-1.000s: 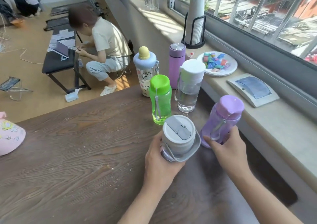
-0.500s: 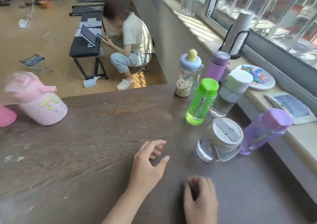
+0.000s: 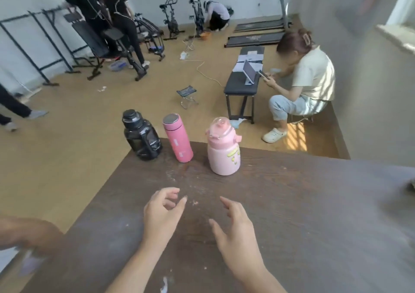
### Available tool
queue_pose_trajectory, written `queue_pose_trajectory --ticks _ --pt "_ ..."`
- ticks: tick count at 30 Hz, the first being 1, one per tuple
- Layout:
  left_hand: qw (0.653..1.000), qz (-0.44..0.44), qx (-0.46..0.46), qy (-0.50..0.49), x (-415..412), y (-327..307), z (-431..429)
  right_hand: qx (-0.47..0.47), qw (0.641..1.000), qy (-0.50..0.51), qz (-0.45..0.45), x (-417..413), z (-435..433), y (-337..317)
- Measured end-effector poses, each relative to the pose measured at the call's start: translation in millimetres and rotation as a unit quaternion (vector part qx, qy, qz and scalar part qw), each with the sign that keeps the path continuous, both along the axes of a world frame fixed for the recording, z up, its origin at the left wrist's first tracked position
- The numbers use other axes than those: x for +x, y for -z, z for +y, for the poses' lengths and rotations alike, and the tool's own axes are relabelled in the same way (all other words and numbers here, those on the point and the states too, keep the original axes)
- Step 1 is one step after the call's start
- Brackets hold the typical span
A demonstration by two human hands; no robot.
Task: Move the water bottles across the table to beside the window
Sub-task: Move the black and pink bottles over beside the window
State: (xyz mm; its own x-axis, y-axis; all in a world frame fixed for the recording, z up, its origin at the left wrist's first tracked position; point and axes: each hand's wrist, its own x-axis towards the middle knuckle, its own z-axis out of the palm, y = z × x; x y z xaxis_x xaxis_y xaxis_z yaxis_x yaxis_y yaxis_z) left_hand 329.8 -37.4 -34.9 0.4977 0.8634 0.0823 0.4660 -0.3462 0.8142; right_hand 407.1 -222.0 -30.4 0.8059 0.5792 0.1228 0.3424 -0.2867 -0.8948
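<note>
Three bottles stand along the far left edge of the dark wooden table (image 3: 292, 214): a black jug with a handle (image 3: 141, 136) at the corner, a slim pink flask with a metal cap (image 3: 178, 138), and a squat pale-pink bottle with a clear domed lid (image 3: 222, 147). My left hand (image 3: 162, 214) hovers over the table below the flask, fingers curled apart and holding nothing. To its right, my right hand (image 3: 235, 232) is spread open below the pale-pink bottle. Both hands are well short of the bottles. The window side is out of view.
Another person's blurred arm (image 3: 24, 234) reaches in at the lower left table edge. A person crouches by a black bench (image 3: 241, 86) on the floor beyond the table. Exercise bikes and other people are further back. The grey wall (image 3: 370, 79) runs along the right.
My view has swung left, away from the window bottles to the table's far left end. Both hands let go of the grey and purple bottles and now reach open toward the pink ones.
</note>
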Motion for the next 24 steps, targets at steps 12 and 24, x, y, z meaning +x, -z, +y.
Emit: queue_pose_trajectory --ticks 12,24 --pt "0.997 -0.037 -0.054 -0.031 52.1 24.6 260.5 0.022 0.993 0.108 0.038 62.2 241.0 37.3" --pt "0.99 -0.132 -0.029 -0.029 77.7 35.6 276.5 0.036 0.98 0.195 0.019 91.3 274.6 48.7"
